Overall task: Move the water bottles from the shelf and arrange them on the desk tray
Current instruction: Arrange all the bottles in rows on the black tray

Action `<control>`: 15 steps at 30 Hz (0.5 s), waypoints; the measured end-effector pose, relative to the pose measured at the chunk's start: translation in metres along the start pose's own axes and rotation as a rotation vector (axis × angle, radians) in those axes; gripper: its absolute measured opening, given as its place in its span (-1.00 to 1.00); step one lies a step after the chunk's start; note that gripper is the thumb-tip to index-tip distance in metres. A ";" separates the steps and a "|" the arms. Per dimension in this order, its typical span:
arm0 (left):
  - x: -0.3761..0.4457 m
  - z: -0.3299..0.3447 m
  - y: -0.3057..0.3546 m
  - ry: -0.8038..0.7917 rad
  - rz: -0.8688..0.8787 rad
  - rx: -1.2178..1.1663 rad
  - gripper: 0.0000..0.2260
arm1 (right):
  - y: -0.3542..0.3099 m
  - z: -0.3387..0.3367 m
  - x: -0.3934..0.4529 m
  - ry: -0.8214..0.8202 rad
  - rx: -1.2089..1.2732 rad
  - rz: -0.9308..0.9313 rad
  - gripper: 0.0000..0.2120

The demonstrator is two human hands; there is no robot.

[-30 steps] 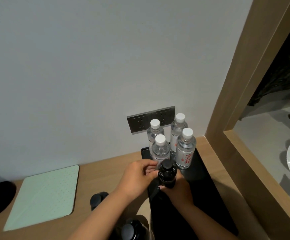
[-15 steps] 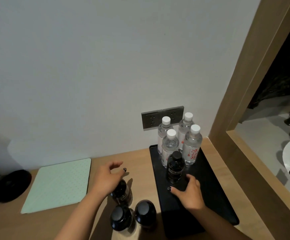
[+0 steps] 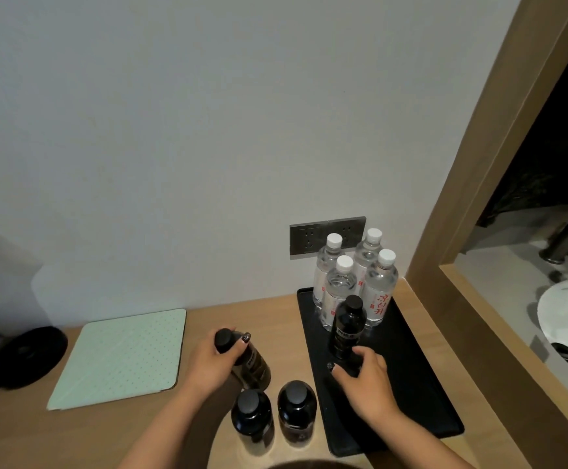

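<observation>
A wooden counter [image 3: 133,431] runs along a plain grey wall, with a black tray [image 3: 421,394] set at its right end below a wall socket [image 3: 326,233]. Four clear bottles [image 3: 379,289] stand upright in a tight block at the tray's far end; one dark bottle [image 3: 347,324] stands upright just in front of them. The right hand [image 3: 365,375] rests at this bottle's base, fingers curled against it; whether it truly grips is not clear. The left hand [image 3: 213,362] grips a second dark bottle [image 3: 245,358] by the neck, on the counter left of the tray and tilted slightly. The free tray space lies to the right of that hand, so the left hand is judged nearer for the next placement. Two further dark bottles [image 3: 274,412] stand upright on the counter, near the tray's left edge. Their lower parts and labels are dim and hard to read. A pale green pad [image 3: 120,357] lies further left.
</observation>
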State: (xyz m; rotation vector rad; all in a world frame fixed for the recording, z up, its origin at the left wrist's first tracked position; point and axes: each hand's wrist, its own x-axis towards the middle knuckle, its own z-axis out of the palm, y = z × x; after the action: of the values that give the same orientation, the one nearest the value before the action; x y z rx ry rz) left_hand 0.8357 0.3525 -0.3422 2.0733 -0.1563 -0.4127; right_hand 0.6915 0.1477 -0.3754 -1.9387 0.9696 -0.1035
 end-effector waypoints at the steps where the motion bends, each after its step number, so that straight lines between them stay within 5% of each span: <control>1: -0.001 -0.002 0.004 0.000 0.020 -0.024 -0.73 | -0.004 -0.002 -0.002 0.008 0.014 -0.031 -0.49; 9: -0.007 0.003 0.081 -0.229 0.303 -0.101 -0.77 | -0.043 -0.016 -0.013 -0.040 0.032 -0.390 -0.47; 15: -0.011 0.041 0.108 -0.515 0.408 -0.092 -0.79 | -0.028 -0.035 -0.019 -0.092 0.061 -0.381 -0.34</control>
State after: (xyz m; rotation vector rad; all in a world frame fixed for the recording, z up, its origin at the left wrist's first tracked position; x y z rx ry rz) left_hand 0.8170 0.2670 -0.2663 1.7489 -0.8337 -0.6745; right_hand 0.6794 0.1425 -0.3286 -2.0317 0.5224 -0.2557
